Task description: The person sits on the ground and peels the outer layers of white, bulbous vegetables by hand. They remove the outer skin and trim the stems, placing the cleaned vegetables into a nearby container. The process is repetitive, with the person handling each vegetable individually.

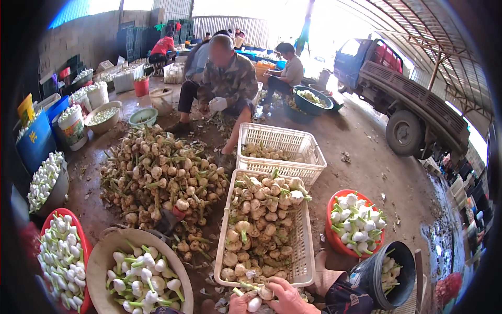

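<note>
At the lower edge, my left hand point(240, 303) is closed around a clean white garlic bulb point(254, 304) with a short green stem. My right hand point(287, 299) is right beside it, its fingers bent round a duller garlic bulb point(265, 292) whose outer skin is tan. The two bulbs are close together; the lower parts of both hands are cut off by the frame. Just beyond them is a white plastic crate point(309, 251) with many unpeeled, brownish garlic bulbs point(261, 209) in it.
A big heap of dirty garlic point(162, 178) lies left of the crate. Around me stand a beige basin point(94, 272), a red basin point(86, 246), a red bucket point(330, 235) and a black bucket point(405, 277), all holding garlic. Beyond are a second crate point(282, 128), seated people and a truck point(402, 94).
</note>
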Demonstrator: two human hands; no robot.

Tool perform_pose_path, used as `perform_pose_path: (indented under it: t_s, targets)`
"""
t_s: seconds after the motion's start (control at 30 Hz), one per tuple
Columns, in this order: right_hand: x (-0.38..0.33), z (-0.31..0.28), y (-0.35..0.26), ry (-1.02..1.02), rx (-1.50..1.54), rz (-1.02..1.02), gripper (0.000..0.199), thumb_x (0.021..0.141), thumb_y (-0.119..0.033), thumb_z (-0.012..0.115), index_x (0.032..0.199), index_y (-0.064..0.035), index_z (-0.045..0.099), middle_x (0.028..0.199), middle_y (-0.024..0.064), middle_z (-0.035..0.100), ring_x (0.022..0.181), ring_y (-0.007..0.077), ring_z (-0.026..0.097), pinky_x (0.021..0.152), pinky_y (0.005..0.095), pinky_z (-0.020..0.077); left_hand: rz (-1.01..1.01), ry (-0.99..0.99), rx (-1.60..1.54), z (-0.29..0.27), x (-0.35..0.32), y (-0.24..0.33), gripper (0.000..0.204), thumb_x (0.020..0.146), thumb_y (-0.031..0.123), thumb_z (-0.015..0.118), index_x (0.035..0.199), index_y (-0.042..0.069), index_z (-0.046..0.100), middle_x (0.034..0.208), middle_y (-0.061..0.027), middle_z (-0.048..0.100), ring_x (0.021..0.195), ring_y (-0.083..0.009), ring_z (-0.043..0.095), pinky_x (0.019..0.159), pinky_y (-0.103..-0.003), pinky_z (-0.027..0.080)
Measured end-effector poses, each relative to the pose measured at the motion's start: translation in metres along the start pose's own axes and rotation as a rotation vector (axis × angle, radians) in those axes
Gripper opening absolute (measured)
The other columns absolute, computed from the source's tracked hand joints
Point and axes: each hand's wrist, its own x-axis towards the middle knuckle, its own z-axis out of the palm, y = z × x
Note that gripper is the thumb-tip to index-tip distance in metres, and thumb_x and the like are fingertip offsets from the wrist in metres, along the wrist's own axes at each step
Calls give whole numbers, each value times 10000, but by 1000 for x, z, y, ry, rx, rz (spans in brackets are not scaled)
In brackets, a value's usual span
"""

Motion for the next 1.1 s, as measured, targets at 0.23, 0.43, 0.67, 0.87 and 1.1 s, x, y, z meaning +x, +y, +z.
perform_pose_path:
  t_s: [0.23, 0.43, 0.67, 0.87, 1.1]
  targets:
    - [-28, -13, 3, -131, -251, -332, 313, 711, -85, 614, 1014, -14, 585, 1132, 208, 554, 1076, 385, 540, 874, 440, 480, 324, -124, 555, -7, -11, 1, 180, 839, 17, 577, 992, 16, 672, 913, -63, 673, 806, -151, 635, 697, -296, 531]
    - [-44, -12, 13, -83, -252, -315, 275, 724, -125, 653, 976, -26, 600, 1098, 198, 568, 1052, 382, 553, 837, 436, 492, -229, -25, -233, 4, -21, -67, 153, 896, 77, 562, 986, -1, 657, 937, -65, 656, 822, -148, 642, 685, -283, 545]
    - [-44, -14, 4, 76, 76, 74, 389, 670, -134, 788, 998, -31, 606, 1117, 184, 589, 967, 365, 598, 813, 408, 506, 461, -59, 650, 4, -12, -40, 336, 722, 48, 666, 1049, 124, 685, 944, -92, 658, 895, -293, 601, 762, -368, 481]
    - [-37, -10, 14, 19, -32, -48, 374, 705, -92, 728, 1042, -21, 582, 1137, 209, 579, 1006, 394, 577, 838, 438, 495, 335, -40, 849, 1, -16, -51, 351, 731, 185, 683, 1077, 126, 666, 998, -130, 627, 903, -321, 543, 804, -435, 431]
    - [-30, 6, 30, 35, -27, -171, 492, 584, -149, 855, 976, -7, 595, 999, 194, 622, 884, 353, 638, 777, 363, 539, 413, 38, 845, -8, -3, -19, 118, 742, -7, 571, 810, -3, 668, 850, -89, 669, 765, -193, 645, 722, -303, 526]
